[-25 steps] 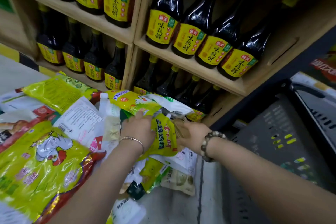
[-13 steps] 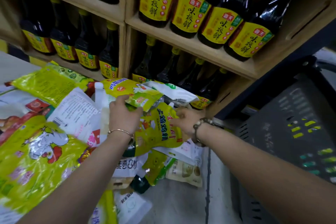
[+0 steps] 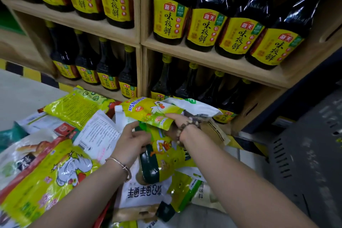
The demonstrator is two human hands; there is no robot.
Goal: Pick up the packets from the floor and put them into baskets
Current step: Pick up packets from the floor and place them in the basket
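Your left hand [image 3: 133,141] is curled round the left edge of a yellow chicken packet [image 3: 167,154], with the thumb lifted toward the far side and a thin bangle [image 3: 121,165] on the wrist. Your right hand [image 3: 183,125] is just beside it to the right, so the two hands are close together over the same packet. One finger of the right hand lies along the near edge of the upper packet [image 3: 148,110], a second yellow one that overlaps the far end of the first. The beaded bracelet [image 3: 182,131] and the wrist hide its other fingers, so you cannot tell from here whether it is gripping anything. The yellow chicken packet is tilted, its near end resting on a white packet [image 3: 144,191] with blue lettering. More packets lie heaped on the floor [image 3: 22,96] to your left, among them a large yellow bag [image 3: 44,185] at the near left and a white printed sheet-like pack [image 3: 98,135] touching your left hand. The grey basket [image 3: 305,153] stands at the right, apart from the pile, its slotted wall facing you. Beyond the pile a wooden shelf [image 3: 103,29] holds rows of dark bottles [image 3: 171,18] with yellow labels.
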